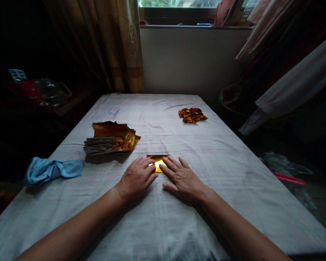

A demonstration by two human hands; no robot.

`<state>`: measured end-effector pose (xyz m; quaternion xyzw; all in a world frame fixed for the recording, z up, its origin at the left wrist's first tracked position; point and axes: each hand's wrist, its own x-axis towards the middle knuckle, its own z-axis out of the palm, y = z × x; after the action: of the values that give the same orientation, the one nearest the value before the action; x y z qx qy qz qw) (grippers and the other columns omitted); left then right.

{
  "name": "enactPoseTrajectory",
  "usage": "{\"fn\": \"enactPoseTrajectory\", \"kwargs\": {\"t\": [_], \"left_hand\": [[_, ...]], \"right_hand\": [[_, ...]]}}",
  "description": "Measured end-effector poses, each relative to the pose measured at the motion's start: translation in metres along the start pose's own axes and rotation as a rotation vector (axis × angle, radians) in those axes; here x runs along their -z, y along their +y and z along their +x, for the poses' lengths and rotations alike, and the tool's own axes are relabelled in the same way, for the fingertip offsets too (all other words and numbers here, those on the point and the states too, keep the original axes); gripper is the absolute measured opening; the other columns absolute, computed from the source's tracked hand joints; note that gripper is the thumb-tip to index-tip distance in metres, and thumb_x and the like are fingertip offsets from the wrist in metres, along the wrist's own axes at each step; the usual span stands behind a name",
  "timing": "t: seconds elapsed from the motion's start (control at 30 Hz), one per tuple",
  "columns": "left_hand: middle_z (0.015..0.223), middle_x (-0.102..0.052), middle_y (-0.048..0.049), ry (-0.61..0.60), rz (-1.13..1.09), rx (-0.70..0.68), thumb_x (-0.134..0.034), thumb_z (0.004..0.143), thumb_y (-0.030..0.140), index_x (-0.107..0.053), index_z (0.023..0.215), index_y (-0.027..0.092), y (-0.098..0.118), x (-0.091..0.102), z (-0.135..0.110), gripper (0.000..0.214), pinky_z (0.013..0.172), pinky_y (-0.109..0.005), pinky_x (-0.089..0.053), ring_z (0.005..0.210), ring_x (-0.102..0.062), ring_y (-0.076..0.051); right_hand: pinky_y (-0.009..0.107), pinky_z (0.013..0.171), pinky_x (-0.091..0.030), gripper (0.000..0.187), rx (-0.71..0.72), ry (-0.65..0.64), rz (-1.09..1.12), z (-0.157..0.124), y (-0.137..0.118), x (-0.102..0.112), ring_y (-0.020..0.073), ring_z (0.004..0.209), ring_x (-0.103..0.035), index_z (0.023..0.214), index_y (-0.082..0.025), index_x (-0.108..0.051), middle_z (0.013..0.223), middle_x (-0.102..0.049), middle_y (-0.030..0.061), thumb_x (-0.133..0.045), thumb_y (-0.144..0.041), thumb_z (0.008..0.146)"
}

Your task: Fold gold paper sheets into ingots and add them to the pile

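A small sheet of shiny gold foil paper [158, 167] lies on the white cloth in front of me. My left hand [137, 177] rests at its left side, fingers bent loosely and touching the paper. From the right, my right hand [180, 177] lies flat with fingers spread, its fingertips on the paper's right part. Both hands cover the paper's side edges. Beyond my left hand sits a thick stack of gold foil paper [111, 137]. Several folded gold foil pieces [192, 115] lie in a cluster at the far right.
A crumpled light blue cloth [54, 171] lies at the left edge of the cloth-covered table [233, 203]. Left of it, a glass jug [51, 91] stands on a dark side surface. A curtain [119, 47] hangs behind; clothes [296, 87] hang at the right.
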<state>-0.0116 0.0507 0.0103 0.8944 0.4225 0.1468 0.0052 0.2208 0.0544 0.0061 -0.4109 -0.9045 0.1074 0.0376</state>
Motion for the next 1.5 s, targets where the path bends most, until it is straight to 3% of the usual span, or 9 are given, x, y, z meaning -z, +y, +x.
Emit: {"fn": "enactPoseTrajectory", "kwargs": {"t": [0.2,0.37,0.57,0.73,0.9,1.0,1.07,1.23,1.5], "left_hand": [[0.152,-0.048,-0.0117,-0.098,0.092,0.12,-0.042,0.101,0.036,-0.05,0.143,0.02,-0.011,-0.02,0.004,0.046,0.117,-0.052,-0.028,0.143,-0.04,-0.028],[0.156,-0.043,-0.0118,-0.076,0.094,0.161,-0.039,0.101,0.037,-0.044,0.148,0.021,-0.015,-0.026,-0.011,0.05,0.12,-0.053,-0.021,0.146,-0.035,-0.028],[0.154,-0.046,-0.0105,-0.06,0.101,0.188,-0.04,0.101,0.036,-0.047,0.146,0.021,-0.01,-0.024,-0.009,0.048,0.12,-0.053,-0.02,0.145,-0.037,-0.027],[0.153,-0.046,-0.011,-0.081,0.087,0.212,-0.04,0.101,0.038,-0.049,0.145,0.02,-0.007,-0.02,-0.008,0.049,0.12,-0.056,-0.02,0.144,-0.038,-0.029],[0.153,-0.047,-0.0101,-0.067,0.098,0.199,-0.041,0.1,0.038,-0.049,0.145,0.02,-0.008,-0.022,-0.008,0.049,0.12,-0.055,-0.02,0.144,-0.039,-0.029],[0.152,-0.048,-0.0099,-0.068,0.104,0.209,-0.042,0.1,0.037,-0.05,0.145,0.02,-0.008,-0.023,-0.008,0.049,0.12,-0.055,-0.019,0.144,-0.039,-0.029],[0.152,-0.048,-0.0086,-0.072,0.102,0.225,-0.042,0.1,0.038,-0.049,0.145,0.021,-0.007,-0.023,-0.007,0.049,0.121,-0.054,-0.018,0.144,-0.038,-0.029],[0.153,-0.047,-0.0054,-0.113,0.091,0.255,-0.042,0.1,0.04,-0.046,0.148,0.025,-0.006,-0.019,-0.006,0.051,0.12,-0.055,-0.02,0.145,-0.036,-0.029],[0.154,-0.046,-0.0078,-0.09,0.086,0.238,-0.041,0.101,0.038,-0.048,0.146,0.024,-0.008,-0.022,-0.008,0.048,0.118,-0.06,-0.021,0.145,-0.035,-0.031]], "right_hand": [[0.057,0.12,-0.02,0.063,0.058,-0.001,-0.004,-0.005,0.007,0.002,0.0287,0.15,-0.025,0.153,-0.024,-0.038,0.161,-0.031,0.0123,-0.047,-0.054,0.099],[0.056,0.122,-0.017,0.068,0.057,0.036,-0.001,-0.006,-0.006,0.001,0.0286,0.15,-0.025,0.154,-0.019,-0.035,0.16,-0.033,0.0126,-0.051,-0.052,0.097],[0.052,0.124,-0.014,0.072,0.084,-0.025,0.099,-0.003,-0.029,-0.003,0.0255,0.151,-0.024,0.156,-0.018,-0.03,0.161,-0.029,0.0096,-0.046,-0.057,0.098],[0.053,0.123,-0.017,0.063,-0.004,-0.052,0.068,-0.022,-0.013,0.002,0.0266,0.149,-0.029,0.152,-0.021,-0.039,0.159,-0.034,0.0087,-0.047,-0.052,0.099],[0.057,0.12,-0.023,0.061,-0.098,0.003,-0.049,-0.042,0.007,0.0,0.0302,0.145,-0.036,0.151,-0.015,-0.041,0.156,-0.039,0.0131,-0.051,-0.045,0.098],[0.056,0.119,-0.024,0.057,-0.14,0.12,-0.099,-0.032,0.006,-0.003,0.0308,0.146,-0.035,0.146,-0.013,-0.048,0.156,-0.039,0.0149,-0.047,-0.046,0.099],[0.056,0.12,-0.021,0.061,-0.123,0.19,-0.113,-0.014,-0.002,-0.005,0.0307,0.148,-0.03,0.15,-0.013,-0.042,0.159,-0.033,0.0155,-0.047,-0.047,0.099],[0.055,0.122,-0.019,0.063,-0.061,0.102,-0.018,0.028,-0.021,-0.01,0.0273,0.149,-0.029,0.154,-0.016,-0.035,0.159,-0.033,0.0118,-0.042,-0.05,0.102],[0.058,0.121,-0.019,0.061,-0.141,0.033,-0.023,0.006,0.0,-0.007,0.0276,0.149,-0.027,0.154,-0.019,-0.035,0.16,-0.03,0.0099,-0.046,-0.044,0.1]]}}
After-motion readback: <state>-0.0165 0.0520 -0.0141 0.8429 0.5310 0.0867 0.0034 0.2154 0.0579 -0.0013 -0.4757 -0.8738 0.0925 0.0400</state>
